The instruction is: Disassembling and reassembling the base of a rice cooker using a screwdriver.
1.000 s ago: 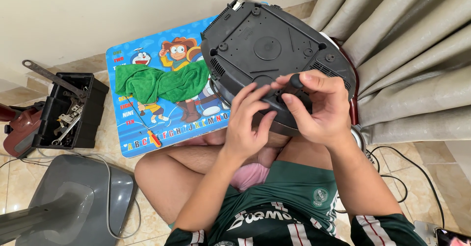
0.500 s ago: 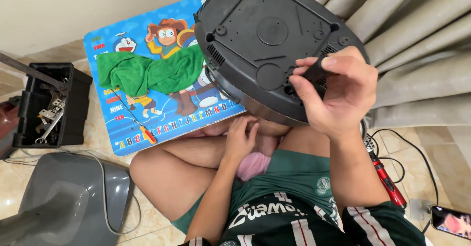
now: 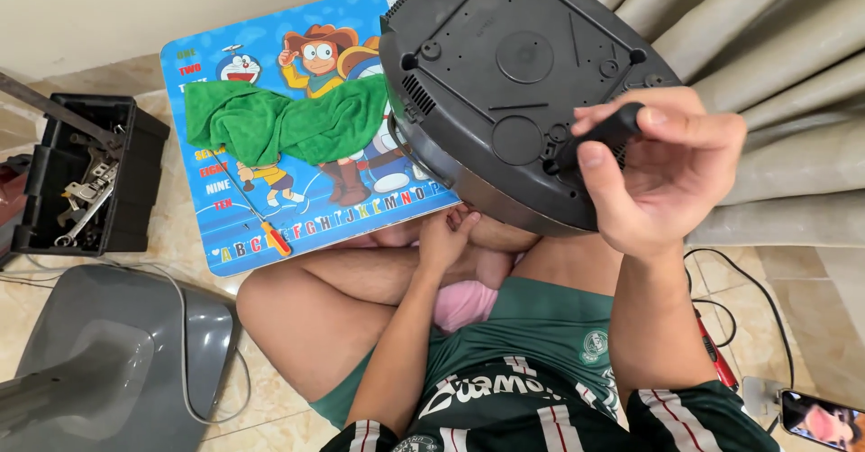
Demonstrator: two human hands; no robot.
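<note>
A round black appliance (image 3: 505, 82) lies upside down across my lap, its ribbed plastic base facing up. My right hand (image 3: 662, 168) is closed around the black handle of a screwdriver (image 3: 599, 136), whose tip points into the base near its right rim. My left hand (image 3: 446, 236) is tucked under the appliance's near edge and supports it from below; its fingers are partly hidden.
A blue cartoon play mat (image 3: 297, 127) lies on the floor with a green cloth (image 3: 288, 123) and an orange-handled screwdriver (image 3: 270, 236) on it. A black toolbox (image 3: 81, 177) stands at left, a grey fan base (image 3: 108, 362) at lower left. Curtains (image 3: 775, 73) hang at right; a phone (image 3: 820, 416) and cables lie lower right.
My left hand left the top of the base and dropped beneath the appliance's near edge. My right hand stayed on the screwdriver and lifted slightly; the appliance tilted closer to me.
</note>
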